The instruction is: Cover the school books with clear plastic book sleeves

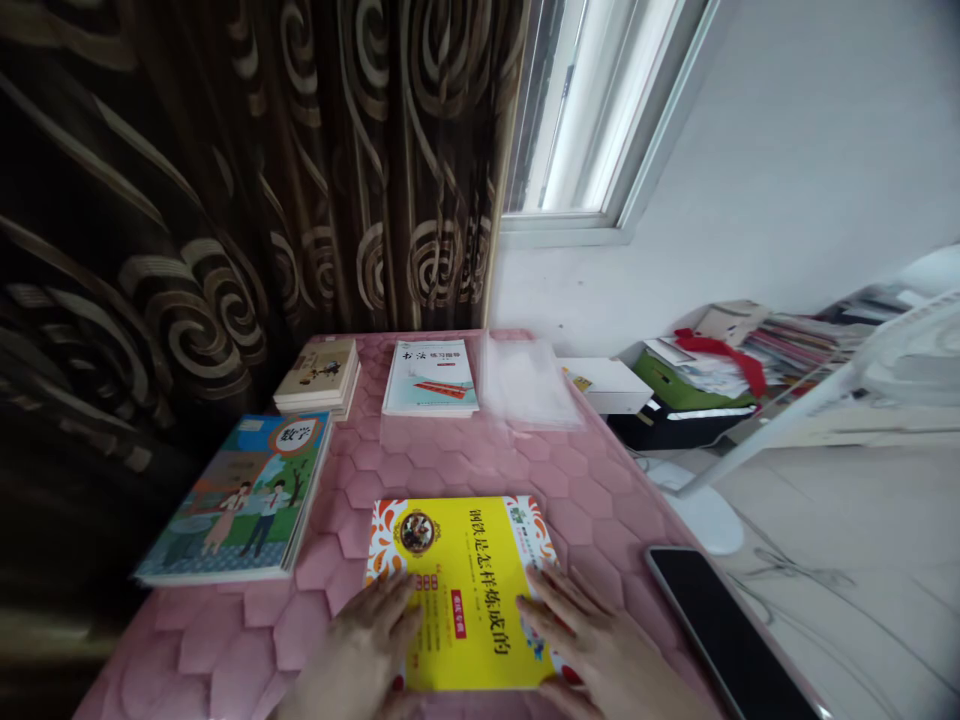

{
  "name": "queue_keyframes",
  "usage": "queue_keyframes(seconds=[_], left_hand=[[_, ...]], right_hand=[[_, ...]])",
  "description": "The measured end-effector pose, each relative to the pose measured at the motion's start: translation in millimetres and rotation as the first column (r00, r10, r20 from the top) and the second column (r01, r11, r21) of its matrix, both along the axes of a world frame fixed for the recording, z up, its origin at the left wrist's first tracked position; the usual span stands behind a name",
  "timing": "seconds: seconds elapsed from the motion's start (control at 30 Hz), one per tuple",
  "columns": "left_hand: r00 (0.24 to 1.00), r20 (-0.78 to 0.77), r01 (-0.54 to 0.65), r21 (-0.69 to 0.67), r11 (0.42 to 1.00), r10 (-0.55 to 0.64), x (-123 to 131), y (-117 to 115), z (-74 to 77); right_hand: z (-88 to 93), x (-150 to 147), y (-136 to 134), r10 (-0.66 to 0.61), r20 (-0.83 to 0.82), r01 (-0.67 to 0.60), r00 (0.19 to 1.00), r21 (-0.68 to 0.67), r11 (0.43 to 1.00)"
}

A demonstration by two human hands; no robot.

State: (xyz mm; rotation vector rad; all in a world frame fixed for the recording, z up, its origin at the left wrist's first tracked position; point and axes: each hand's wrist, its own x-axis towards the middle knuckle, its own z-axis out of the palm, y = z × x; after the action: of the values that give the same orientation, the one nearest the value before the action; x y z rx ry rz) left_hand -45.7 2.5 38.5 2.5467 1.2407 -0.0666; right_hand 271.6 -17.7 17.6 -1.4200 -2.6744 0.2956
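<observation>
A yellow paperback book (442,560) with Chinese lettering, a red label and orange-patterned ends lies flat on the pink padded tabletop in front of me. My left hand (364,645) grips its left side, fingers over the cover and thumb by the near edge. On the other side, my right hand (592,640) holds the book the same way, its fingers spread across the cover and its thumb low at the near corner. Part of the book's near corners is hidden under both hands.
Left stands a stack of blue-green maths textbooks (244,500), with a pile of small tan books (319,375) behind. White booklets (429,380) and clear plastic sleeves (529,385) lie at the back. A phone (731,630) rests at the right edge; a white fan (712,470) stands beyond.
</observation>
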Motion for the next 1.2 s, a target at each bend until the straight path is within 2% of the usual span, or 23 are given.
queue_keyframes(seconds=[0.17,0.5,0.67,0.8,0.93,1.07,1.13,1.2], left_hand=[[0.999,-0.027,0.032,0.011,0.999,-0.032,-0.5,0.3,-1.6],[0.994,0.101,0.03,0.067,0.997,-0.037,-8.2,-2.6,0.1],[0.98,0.145,0.107,0.202,0.973,-0.138,-9.2,-2.6,15.8],[0.958,0.2,0.124,0.353,0.927,-0.204,-4.3,-4.6,30.5],[0.947,0.255,0.038,0.521,0.853,-0.198,-2.2,-0.5,30.1],[0.946,0.306,-0.12,0.639,0.76,-0.108,1.7,20.1,25.5],[0.942,0.332,-0.195,0.66,0.726,-0.049,6.9,35.5,30.3],[0.933,0.36,-0.252,0.653,0.714,0.0,13.0,52.8,40.9]], right_hand=[[2.2,0.4,1.5,0.035,0.027,-0.036,0.999,0.054,0.998],[18.8,3.1,4.2,0.098,-0.065,-0.097,0.993,0.029,0.995],[30.7,0.5,6.7,0.166,-0.131,-0.161,0.977,0.051,0.986],[37.0,-3.6,5.5,0.192,-0.06,-0.179,0.979,0.175,0.968],[38.3,-3.8,10.7,0.111,-0.006,-0.102,0.994,0.345,0.933],[49.7,-11.3,28.9,-0.02,-0.009,0.022,1.0,0.496,0.868],[61.6,-25.3,39.8,-0.063,-0.032,0.07,0.998,0.577,0.814],[73.4,-46.9,50.9,-0.05,-0.037,0.062,0.998,0.636,0.769]])
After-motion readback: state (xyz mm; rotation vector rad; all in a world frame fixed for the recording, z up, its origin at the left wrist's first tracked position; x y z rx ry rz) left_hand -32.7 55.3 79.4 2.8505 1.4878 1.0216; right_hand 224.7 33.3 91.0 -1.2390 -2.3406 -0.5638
